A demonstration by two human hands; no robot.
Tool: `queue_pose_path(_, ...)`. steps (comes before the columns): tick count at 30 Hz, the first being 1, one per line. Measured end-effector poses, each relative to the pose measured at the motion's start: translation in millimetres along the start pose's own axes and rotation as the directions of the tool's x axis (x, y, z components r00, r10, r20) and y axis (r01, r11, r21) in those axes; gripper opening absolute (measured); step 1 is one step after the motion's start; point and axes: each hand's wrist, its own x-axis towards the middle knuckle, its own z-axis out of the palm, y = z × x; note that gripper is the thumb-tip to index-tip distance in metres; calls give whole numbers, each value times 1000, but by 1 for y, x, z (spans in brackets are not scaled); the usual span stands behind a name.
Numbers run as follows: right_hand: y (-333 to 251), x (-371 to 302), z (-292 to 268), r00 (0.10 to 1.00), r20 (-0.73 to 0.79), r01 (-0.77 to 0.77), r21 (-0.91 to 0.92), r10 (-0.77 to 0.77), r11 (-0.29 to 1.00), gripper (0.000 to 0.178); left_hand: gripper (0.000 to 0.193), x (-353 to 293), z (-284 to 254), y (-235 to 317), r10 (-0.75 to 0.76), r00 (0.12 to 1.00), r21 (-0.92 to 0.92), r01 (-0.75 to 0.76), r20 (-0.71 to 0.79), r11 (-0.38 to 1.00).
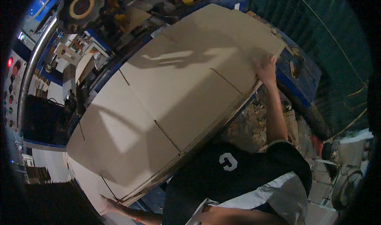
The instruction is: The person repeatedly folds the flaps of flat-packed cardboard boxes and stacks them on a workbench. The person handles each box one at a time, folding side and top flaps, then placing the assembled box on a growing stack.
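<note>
Slotted corrugated cardboard sheet [174,82] between two bare hands. The sheet lies broadside before the person, slanting from lower left to upper right beside blue machinery; narrow slots [167,136] cut in from its long edges, and layered board shows along its near edge. The right hand [265,70] rests at the right end, fingers bent over the surface; the left hand [109,204] touches the near left corner. Whether either set of fingers is clamped on the board cannot be told, since its underside is hidden. Sound handling, in judgement, calls for even support at both ends, a level sheet, and little strain across the slots, where the board would probably fold first. Containers: no closed vessel is evident. A blue ledge [309,74] at right carries cardboard offcuts [293,68]; more scraps [260,124] are heaped below the near edge, whether in a bin or on the floor being unclear.
</note>
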Motion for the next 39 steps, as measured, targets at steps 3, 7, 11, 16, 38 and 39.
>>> queue_pose_path(3,1,-6,21,995,-95,-47,-71,40,996,84,67,-1,1,-5,-79,997,27,79,0,997)
queue_pose_path(7,-16,-4,19,960,-256,-32,316,118,948,73,71,-11,-26,11,-127,913,-517,-101,-387,850)
queue_pose_path(11,-36,30,3,857,-458,294,811,236,506,47,61,-4,-46,-10,-479,877,-934,150,-27,326)
queue_pose_path(16,-57,77,-63,952,-85,-6,955,294,296,42,48,32,-14,-53,-262,962,-994,62,82,-85)
queue_pose_path(38,-102,-123,-51,-126,101,792,609,-987,-38,44,50,-156,-137,157,980,141,-538,-820,141,196)
queue_pose_path(39,-102,-120,-49,-133,99,788,614,-986,-45,44,53,-155,-137,157,979,137,-552,-810,149,198)
